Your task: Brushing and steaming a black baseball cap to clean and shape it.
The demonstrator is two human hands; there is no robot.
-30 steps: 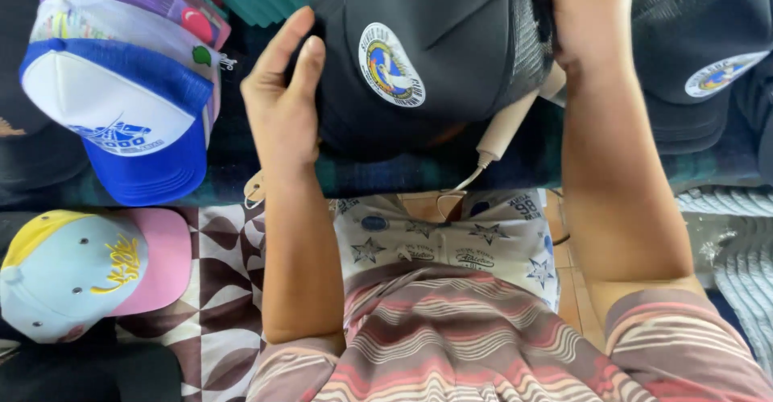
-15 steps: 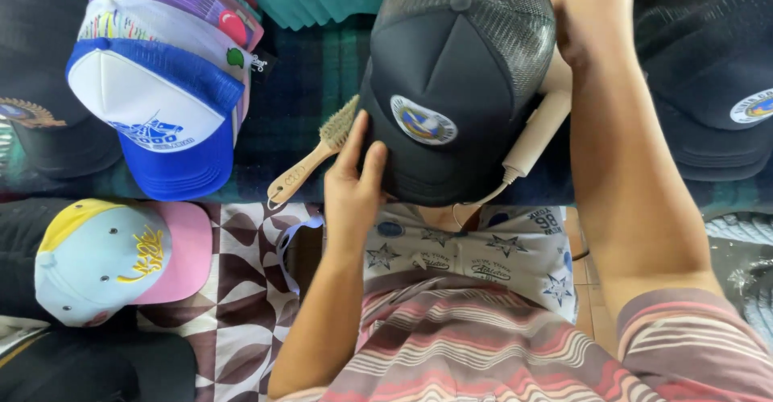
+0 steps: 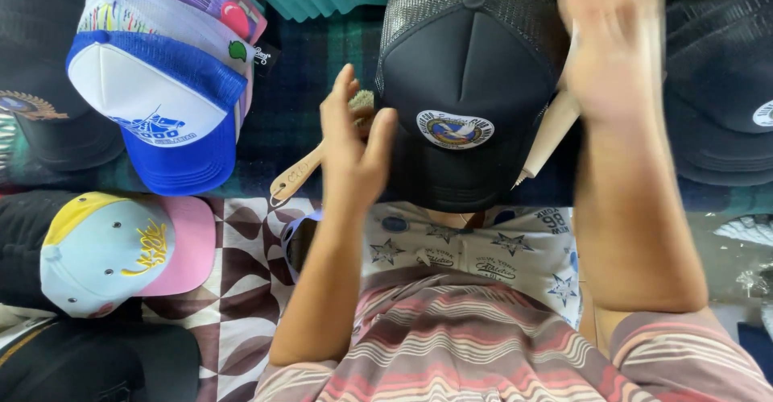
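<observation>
Settling a black cap on the display

Positioning seems the step in hand: the black cap (image 3: pixel 471 104) sits far centre on the plaid cloth (image 3: pixel 310 88). The left hand (image 3: pixel 354 148), fingers spread and empty, hovers at its left edge; the blurred right hand (image 3: pixel 612 43) is beside its right, grip unclear. A wooden brush (image 3: pixel 310 164) lies left. Stacked caps (image 3: pixel 157 88) surround the tabletop.

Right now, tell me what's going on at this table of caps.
A person stands over a table spread with caps, working on a black mesh-backed cap with a round badge. The left hand touches the cap's left side, fingers open, in front of a wooden brush. The right hand is blurred at the cap's right edge; its grip cannot be made out. A blue and white cap tops a stack to the left.
</observation>
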